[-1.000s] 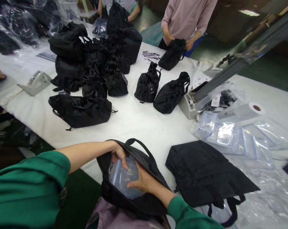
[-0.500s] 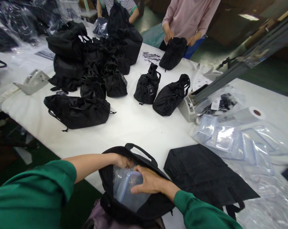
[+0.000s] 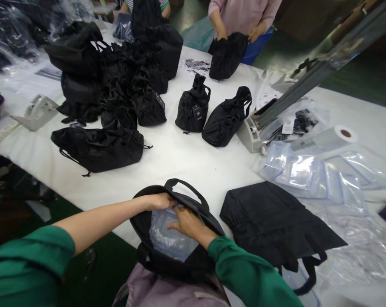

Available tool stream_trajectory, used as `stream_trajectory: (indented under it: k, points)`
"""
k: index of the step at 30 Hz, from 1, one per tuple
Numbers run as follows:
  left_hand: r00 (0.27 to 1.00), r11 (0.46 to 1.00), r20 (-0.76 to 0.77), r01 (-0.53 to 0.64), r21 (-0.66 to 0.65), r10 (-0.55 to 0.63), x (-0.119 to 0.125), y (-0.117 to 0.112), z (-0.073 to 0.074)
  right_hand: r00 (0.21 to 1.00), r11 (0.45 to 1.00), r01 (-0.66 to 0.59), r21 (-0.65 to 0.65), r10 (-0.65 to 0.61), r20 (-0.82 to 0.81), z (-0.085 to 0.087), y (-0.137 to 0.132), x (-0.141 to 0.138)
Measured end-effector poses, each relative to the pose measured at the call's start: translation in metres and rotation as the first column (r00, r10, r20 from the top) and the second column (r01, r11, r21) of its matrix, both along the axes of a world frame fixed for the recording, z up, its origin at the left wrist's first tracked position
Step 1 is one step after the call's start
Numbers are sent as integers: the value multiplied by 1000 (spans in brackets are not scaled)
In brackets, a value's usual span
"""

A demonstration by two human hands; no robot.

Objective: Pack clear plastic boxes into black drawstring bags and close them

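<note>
A black bag with carrying handles stands wide-mouthed at the table's near edge. Inside it lies a clear plastic pouch, spread across the opening. My left hand reaches over the rim at the far side, fingers curled; what they pinch is hidden. Close beside it, my right hand rests at the inner far wall, thumb apart from the fingers, above the plastic. The fingertips of both hands are partly out of sight. Flat on the table to the right lies another black bag with handles.
Clear plastic pouches are heaped at the right, near a white roll. A metal post rises beside a tape dispenser. Filled black drawstring bags stand beyond, and a co-worker handles a bag at the far edge.
My hands have moved closer together toward the bag's far rim. The plastic inside lies flatter and lower than before. Across the table, the co-worker's hand has gone into the bag there.
</note>
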State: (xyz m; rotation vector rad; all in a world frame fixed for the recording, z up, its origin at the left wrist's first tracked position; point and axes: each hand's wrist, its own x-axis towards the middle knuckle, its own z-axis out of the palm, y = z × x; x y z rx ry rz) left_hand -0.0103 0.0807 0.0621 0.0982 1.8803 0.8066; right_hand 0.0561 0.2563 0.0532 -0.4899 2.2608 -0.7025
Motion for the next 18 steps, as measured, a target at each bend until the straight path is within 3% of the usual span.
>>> stream_trajectory:
  k: [2,5,10,14,18]
  points:
    - [996,999,-87,33,1,-32,-2,0,6,997,1000,2,1,-2,-76,-5,-4,3]
    - [983,992,-139,123,-7,-123,3,-4,14,985,1000,9,19,-6,-172,4,9,14]
    - [924,937,-157,344,-59,-349,19,10,10,998,944,20,329,-35,42,16,21,25]
    - [841,856,-174,483,-183,-512,33,28,-1,997,958,7,287,-28,70,-2,15,18]
    - [737,764,-227,562,-318,-637,50,26,3,977,985,46,165,-78,197,-14,26,18]
